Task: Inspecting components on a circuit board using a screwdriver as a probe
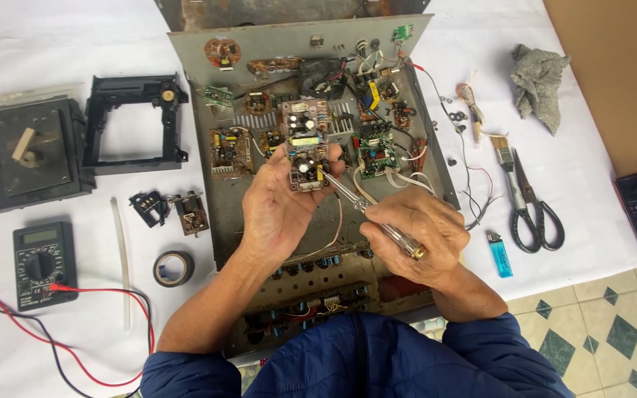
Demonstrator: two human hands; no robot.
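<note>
Your blue sleeves (377,361) hide the chassis (215,147) front edge; above it, left hand (278,210) grips a small board (305,158), right hand (414,236) clamps a screwdriver (363,206), tip lost among parts.

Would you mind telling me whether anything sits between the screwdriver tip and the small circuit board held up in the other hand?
Nothing visible does: the screwdriver in the right hand already reaches the small circuit board held by the left hand.
</note>
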